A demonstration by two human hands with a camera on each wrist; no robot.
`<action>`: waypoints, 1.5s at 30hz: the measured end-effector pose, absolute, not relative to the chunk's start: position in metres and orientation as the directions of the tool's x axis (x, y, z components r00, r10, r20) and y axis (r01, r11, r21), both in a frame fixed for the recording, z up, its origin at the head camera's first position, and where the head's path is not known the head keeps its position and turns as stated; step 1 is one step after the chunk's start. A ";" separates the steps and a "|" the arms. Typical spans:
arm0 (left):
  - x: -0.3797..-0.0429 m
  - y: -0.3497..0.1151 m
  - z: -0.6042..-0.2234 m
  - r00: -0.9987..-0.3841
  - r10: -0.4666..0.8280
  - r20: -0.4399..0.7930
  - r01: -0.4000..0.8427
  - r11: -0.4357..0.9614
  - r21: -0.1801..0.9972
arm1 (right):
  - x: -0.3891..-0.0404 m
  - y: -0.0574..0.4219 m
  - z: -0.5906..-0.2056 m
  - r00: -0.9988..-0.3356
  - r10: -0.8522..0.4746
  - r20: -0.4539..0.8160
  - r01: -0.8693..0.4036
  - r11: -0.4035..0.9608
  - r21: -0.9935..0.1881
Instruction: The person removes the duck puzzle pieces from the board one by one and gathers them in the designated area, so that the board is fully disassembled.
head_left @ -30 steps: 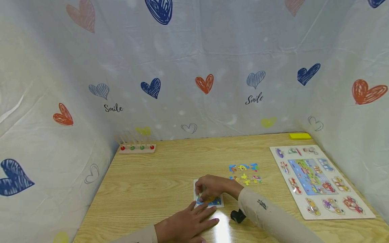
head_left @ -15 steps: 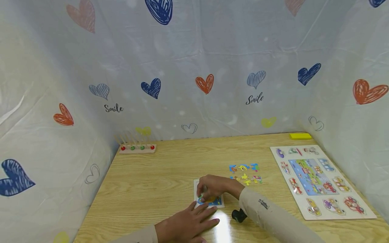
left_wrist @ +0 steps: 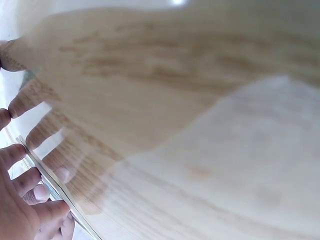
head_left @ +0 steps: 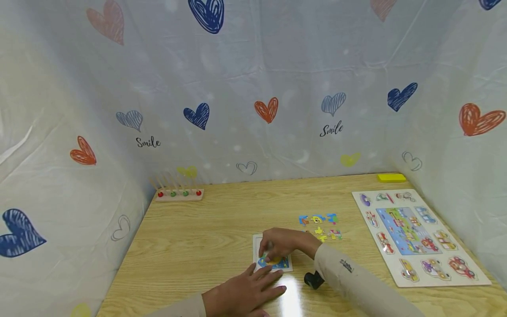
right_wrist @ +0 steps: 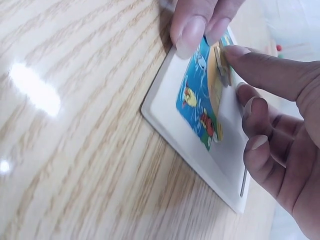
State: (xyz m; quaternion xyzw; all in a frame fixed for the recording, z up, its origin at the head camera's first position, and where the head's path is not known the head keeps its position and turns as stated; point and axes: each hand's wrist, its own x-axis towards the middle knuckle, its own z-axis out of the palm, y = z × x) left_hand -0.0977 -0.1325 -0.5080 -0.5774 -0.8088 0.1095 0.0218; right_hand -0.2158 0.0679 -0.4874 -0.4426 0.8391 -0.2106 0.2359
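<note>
A small white-framed jigsaw tray (right_wrist: 165,107) lies flat on the table, its lower part filled with a blue sea picture with fish. My right hand (head_left: 282,242) is bent over it. In the right wrist view, its thumb and fingers pinch a small yellowish puzzle piece (right_wrist: 223,65), raised slightly above the picture; the index fingertip is hidden. My left hand (head_left: 245,291) lies spread, its fingertips touching the tray's near edge, as the left wrist view also shows with the fingers (left_wrist: 30,180) there. Loose jigsaw pieces (head_left: 318,218) lie beyond the right forearm.
At right is a large picture board (head_left: 420,231) with vehicle shapes. A yellow block (head_left: 391,178) sits at the back right corner. Back left stands a wooden peg rack (head_left: 179,194) with red and green beads. A black object (head_left: 314,280) is beside the right sleeve.
My right hand has shifted very slightly right over the tray, and its forearm now covers a bit more of the loose pieces. The left hand stays put.
</note>
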 end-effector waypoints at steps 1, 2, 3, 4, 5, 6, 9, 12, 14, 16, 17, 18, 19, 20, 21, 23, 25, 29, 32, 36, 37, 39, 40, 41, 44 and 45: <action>-0.098 -0.132 -0.508 -0.334 0.938 -0.097 0.929 0.310 -0.203 | -0.216 0.069 -0.488 -0.493 -0.845 -0.207 -0.646 0.515 -0.564; -0.098 -0.132 -0.508 -0.334 0.937 -0.099 0.929 0.310 -0.202 | -0.217 0.069 -0.488 -0.490 -0.847 -0.203 -0.649 0.511 -0.564; -0.098 -0.132 -0.508 -0.335 0.937 -0.100 0.929 0.311 -0.202 | -0.217 0.070 -0.489 -0.491 -0.847 -0.203 -0.647 0.511 -0.566; -0.098 -0.132 -0.508 -0.335 0.937 -0.100 0.929 0.310 -0.203 | -0.217 0.070 -0.489 -0.494 -0.845 -0.204 -0.641 0.513 -0.571; -0.098 -0.132 -0.509 -0.334 0.937 -0.098 0.928 0.309 -0.207 | -0.217 0.071 -0.489 -0.497 -0.843 -0.206 -0.638 0.516 -0.572; -0.098 -0.132 -0.509 -0.333 0.938 -0.095 0.928 0.308 -0.208 | -0.217 0.071 -0.489 -0.500 -0.840 -0.211 -0.632 0.521 -0.574; -0.098 -0.133 -0.510 -0.331 0.940 -0.088 0.928 0.307 -0.211 | -0.216 0.071 -0.488 -0.514 -0.826 -0.233 -0.606 0.541 -0.583; -0.098 -0.133 -0.511 -0.329 0.940 -0.086 0.930 0.306 -0.205 | -0.216 0.070 -0.487 -0.520 -0.815 -0.255 -0.589 0.559 -0.584; -0.098 -0.133 -0.511 -0.329 0.940 -0.089 0.931 0.306 -0.201 | -0.216 0.070 -0.486 -0.523 -0.810 -0.265 -0.584 0.567 -0.581; -0.099 -0.133 -0.512 -0.328 0.940 -0.092 0.932 0.306 -0.196 | -0.217 0.070 -0.487 -0.525 -0.806 -0.273 -0.581 0.574 -0.577; -0.099 -0.133 -0.511 -0.329 0.940 -0.094 0.932 0.306 -0.194 | -0.217 0.070 -0.487 -0.527 -0.804 -0.275 -0.582 0.577 -0.574; -0.099 -0.133 -0.511 -0.329 0.939 -0.096 0.932 0.307 -0.191 | -0.217 0.071 -0.487 -0.529 -0.802 -0.276 -0.579 0.579 -0.573; -0.099 -0.132 -0.511 -0.331 0.939 -0.097 0.932 0.309 -0.188 | -0.217 0.071 -0.486 -0.531 -0.801 -0.276 -0.577 0.580 -0.575; -0.099 -0.132 -0.511 -0.332 0.938 -0.099 0.932 0.311 -0.184 | -0.217 0.072 -0.486 -0.534 -0.799 -0.276 -0.573 0.582 -0.577; -0.099 -0.132 -0.511 -0.334 0.937 -0.102 0.932 0.313 -0.181 | -0.217 0.072 -0.485 -0.536 -0.798 -0.275 -0.568 0.582 -0.582; -0.099 -0.132 -0.510 -0.337 0.935 -0.107 0.932 0.316 -0.174 | -0.216 0.073 -0.484 -0.539 -0.796 -0.275 -0.554 0.581 -0.596; -0.099 -0.132 -0.510 -0.337 0.936 -0.107 0.932 0.315 -0.177 | -0.215 0.074 -0.483 -0.539 -0.797 -0.272 -0.542 0.575 -0.613; -0.100 -0.132 -0.509 -0.328 0.939 -0.104 0.931 0.302 -0.206 | -0.215 0.076 -0.484 -0.531 -0.806 -0.263 -0.531 0.558 -0.638; -0.100 -0.132 -0.509 -0.323 0.941 -0.101 0.932 0.298 -0.208 | -0.216 0.076 -0.486 -0.522 -0.814 -0.255 -0.521 0.540 -0.661; -0.099 -0.132 -0.509 -0.325 0.940 -0.107 0.933 0.301 -0.196 | -0.216 0.077 -0.487 -0.506 -0.830 -0.237 -0.508 0.508 -0.695; -0.100 -0.131 -0.509 -0.326 0.939 -0.110 0.933 0.301 -0.197 | -0.216 0.078 -0.487 -0.501 -0.834 -0.231 -0.506 0.498 -0.704; -0.100 -0.131 -0.509 -0.328 0.938 -0.116 0.933 0.301 -0.199 | -0.216 0.079 -0.488 -0.493 -0.842 -0.221 -0.510 0.486 -0.710; -0.100 -0.131 -0.509 -0.328 0.937 -0.117 0.932 0.301 -0.199 | -0.217 0.080 -0.488 -0.491 -0.845 -0.214 -0.517 0.479 -0.709; -0.100 -0.131 -0.509 -0.329 0.937 -0.119 0.933 0.303 -0.194 | -0.217 0.081 -0.488 -0.490 -0.846 -0.209 -0.519 0.476 -0.710; -0.100 -0.131 -0.509 -0.333 0.935 -0.127 0.934 0.308 -0.180 | -0.218 0.085 -0.486 -0.493 -0.849 -0.187 -0.530 0.464 -0.710; -0.100 -0.131 -0.509 -0.334 0.934 -0.128 0.934 0.309 -0.179 | -0.219 0.086 -0.486 -0.496 -0.851 -0.175 -0.532 0.457 -0.713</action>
